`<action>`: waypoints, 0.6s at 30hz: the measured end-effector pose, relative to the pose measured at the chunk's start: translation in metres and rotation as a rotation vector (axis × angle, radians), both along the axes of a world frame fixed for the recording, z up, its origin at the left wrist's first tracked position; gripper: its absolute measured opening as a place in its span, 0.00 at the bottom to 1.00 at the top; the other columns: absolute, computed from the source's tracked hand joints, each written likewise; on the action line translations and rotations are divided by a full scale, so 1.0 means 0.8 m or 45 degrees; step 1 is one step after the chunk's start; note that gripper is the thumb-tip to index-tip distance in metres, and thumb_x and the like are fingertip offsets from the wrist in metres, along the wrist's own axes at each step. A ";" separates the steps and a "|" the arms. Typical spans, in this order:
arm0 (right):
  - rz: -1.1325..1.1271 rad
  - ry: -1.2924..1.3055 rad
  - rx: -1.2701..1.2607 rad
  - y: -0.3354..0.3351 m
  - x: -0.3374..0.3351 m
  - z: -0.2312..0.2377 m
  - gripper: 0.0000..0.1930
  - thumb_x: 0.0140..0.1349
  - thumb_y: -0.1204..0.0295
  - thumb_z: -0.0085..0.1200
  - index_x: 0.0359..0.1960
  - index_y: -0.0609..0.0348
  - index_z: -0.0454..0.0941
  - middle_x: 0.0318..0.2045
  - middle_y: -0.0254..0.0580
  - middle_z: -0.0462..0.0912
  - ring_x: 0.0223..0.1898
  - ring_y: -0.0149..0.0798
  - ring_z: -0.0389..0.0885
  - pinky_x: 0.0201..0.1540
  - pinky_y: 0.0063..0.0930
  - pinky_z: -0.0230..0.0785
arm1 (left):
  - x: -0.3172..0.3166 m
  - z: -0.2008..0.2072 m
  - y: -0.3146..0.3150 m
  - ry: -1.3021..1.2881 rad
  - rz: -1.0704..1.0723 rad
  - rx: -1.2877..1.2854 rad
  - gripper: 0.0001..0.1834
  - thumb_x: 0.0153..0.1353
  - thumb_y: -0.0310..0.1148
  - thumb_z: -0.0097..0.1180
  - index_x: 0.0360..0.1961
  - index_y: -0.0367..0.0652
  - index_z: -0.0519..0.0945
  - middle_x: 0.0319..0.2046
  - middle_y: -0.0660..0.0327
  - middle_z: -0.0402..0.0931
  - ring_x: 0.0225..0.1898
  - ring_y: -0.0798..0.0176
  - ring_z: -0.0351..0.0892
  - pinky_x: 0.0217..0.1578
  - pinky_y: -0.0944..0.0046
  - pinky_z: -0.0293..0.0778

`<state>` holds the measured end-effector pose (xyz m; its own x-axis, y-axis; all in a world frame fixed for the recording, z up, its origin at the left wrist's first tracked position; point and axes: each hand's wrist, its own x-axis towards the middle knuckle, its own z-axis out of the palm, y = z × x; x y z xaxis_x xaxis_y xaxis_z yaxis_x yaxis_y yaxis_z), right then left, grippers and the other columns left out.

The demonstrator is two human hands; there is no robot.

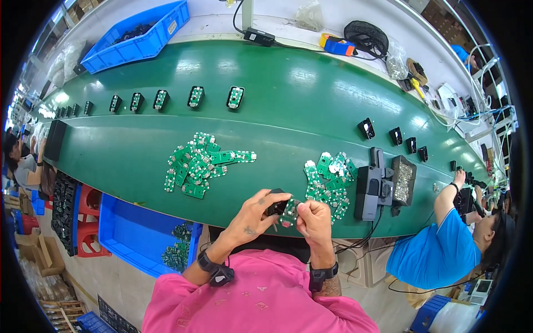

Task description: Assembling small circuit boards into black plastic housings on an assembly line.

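Close to my body at the front edge of the green bench, my left hand (pixel 256 213) is wrapped round a small black plastic housing (pixel 276 206), part of which its fingers cover. My right hand (pixel 315 220) pinches a green circuit board (pixel 289 213) between thumb and fingers. The board is tilted against the housing's right side; whether it sits inside cannot be made out. Ahead and to the left lies a loose heap of green circuit boards (pixel 191 166). A second heap of boards (pixel 328 191) is just beyond my right hand.
A dark grey device (pixel 367 191) and a box of small metal parts (pixel 403 180) stand to the right. Black housings holding boards (pixel 235 97) line the far left; housings (pixel 366 129) stand far right. A blue bin (pixel 130 236) is below left. A co-worker (pixel 438 250) sits right.
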<state>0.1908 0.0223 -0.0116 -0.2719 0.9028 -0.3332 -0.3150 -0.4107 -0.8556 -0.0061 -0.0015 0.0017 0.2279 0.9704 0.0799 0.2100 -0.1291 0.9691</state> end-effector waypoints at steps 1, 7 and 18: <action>0.004 -0.013 -0.001 0.000 0.000 0.005 0.17 0.68 0.71 0.57 0.19 0.60 0.74 0.14 0.32 0.74 0.09 0.20 0.64 0.10 0.17 0.49 | 0.004 0.000 0.000 -0.023 0.050 0.012 0.34 0.51 0.19 0.64 0.62 0.52 0.74 0.50 0.52 0.72 0.39 0.57 0.80 0.37 0.61 0.80; 0.051 -0.379 0.223 -0.006 -0.018 0.020 0.18 0.68 0.67 0.58 0.19 0.60 0.74 0.14 0.28 0.73 0.13 0.18 0.64 0.15 0.19 0.51 | 0.025 -0.004 0.005 -0.072 0.267 0.010 0.29 0.55 0.18 0.62 0.60 0.45 0.76 0.54 0.56 0.70 0.44 0.66 0.79 0.38 0.69 0.80; 0.117 -0.620 0.562 -0.016 -0.031 0.026 0.15 0.68 0.68 0.55 0.23 0.62 0.76 0.17 0.27 0.75 0.18 0.19 0.65 0.20 0.20 0.56 | 0.036 -0.014 0.009 -0.056 0.556 0.259 0.31 0.58 0.16 0.54 0.64 0.47 0.72 0.51 0.54 0.73 0.28 0.70 0.76 0.30 0.70 0.75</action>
<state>0.1663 0.0093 0.0095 -0.2663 0.9630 -0.0417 0.1701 0.0044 -0.9854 0.0225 0.0061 -0.0091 -0.2052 0.9383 0.2785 0.2465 -0.2258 0.9425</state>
